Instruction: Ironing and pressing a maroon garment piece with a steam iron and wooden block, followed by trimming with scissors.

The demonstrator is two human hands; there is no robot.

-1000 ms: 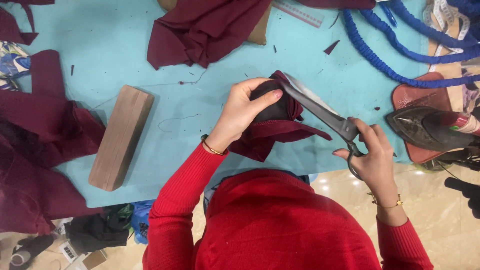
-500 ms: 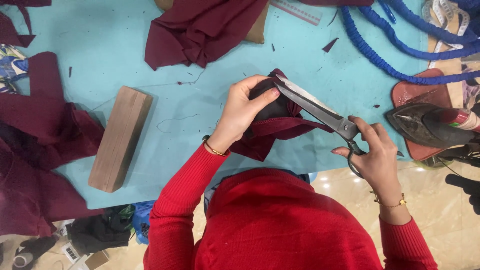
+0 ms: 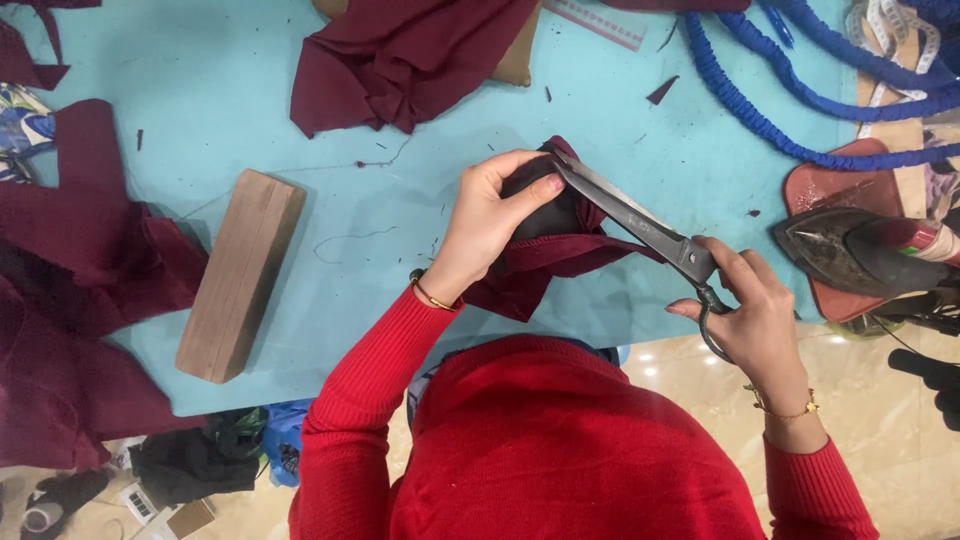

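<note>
Left hand (image 3: 490, 215) grips soft, floppy maroon cloth (image 3: 545, 265) bunched near the cut; right hand (image 3: 755, 310) clenches heavy scissors (image 3: 640, 222) by the handles.

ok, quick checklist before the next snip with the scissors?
1. Left hand grips the maroon fabric piece: ok.
2. Right hand in the scissors handles: ok.
3. Blades at the fabric's top edge: ok; how far they stand open: cannot tell.
4. Left fingertips away from the blade: not ok, they lie right beside it.
5. Iron off the cut path: ok, parked on its stand to the right.
6. Wooden block out of the way: ok.
</note>
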